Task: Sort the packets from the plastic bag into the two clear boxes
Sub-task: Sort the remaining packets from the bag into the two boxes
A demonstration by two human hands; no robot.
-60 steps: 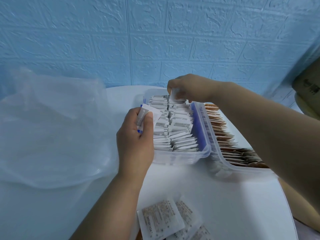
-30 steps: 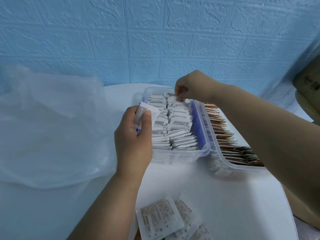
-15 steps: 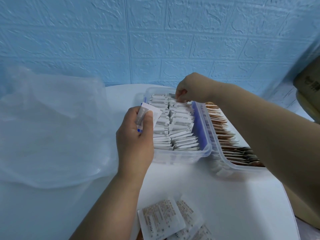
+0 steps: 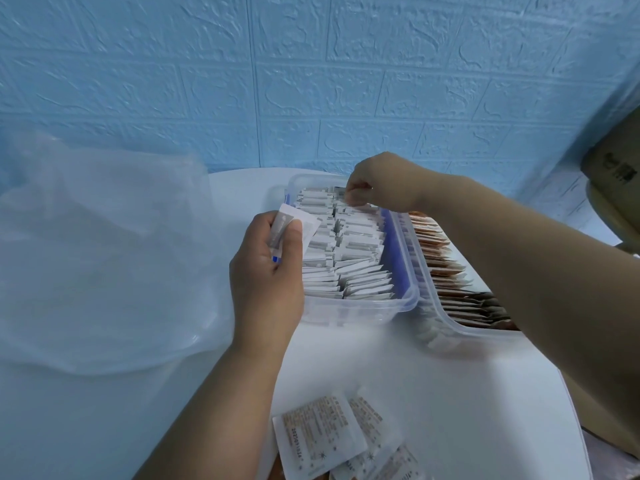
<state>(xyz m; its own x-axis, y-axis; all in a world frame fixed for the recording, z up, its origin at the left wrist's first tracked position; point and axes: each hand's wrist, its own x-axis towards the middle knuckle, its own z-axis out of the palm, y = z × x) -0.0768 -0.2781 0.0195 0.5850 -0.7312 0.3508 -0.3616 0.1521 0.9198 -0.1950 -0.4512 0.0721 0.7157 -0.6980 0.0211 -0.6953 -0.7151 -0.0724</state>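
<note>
Soft, even, bluish light with faint shadows. Wide-angle bending at the edges; plastic bag (image 4: 97, 244) at nine o'clock is hazy.

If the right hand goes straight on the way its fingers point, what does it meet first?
The right hand points its fingers down at the far end of the left clear box; it would most likely meet the upright white packets there first.

Left hand (image 4: 266, 268) grips a few packets (image 4: 294, 223) beside the left clear box (image 4: 398, 303) — right hand (image 4: 377, 185) pinches the filed white packets (image 4: 349, 258) at its far end; plastic bag (image 4: 104, 254) slumps left on the worktop (image 4: 450, 393).
</note>
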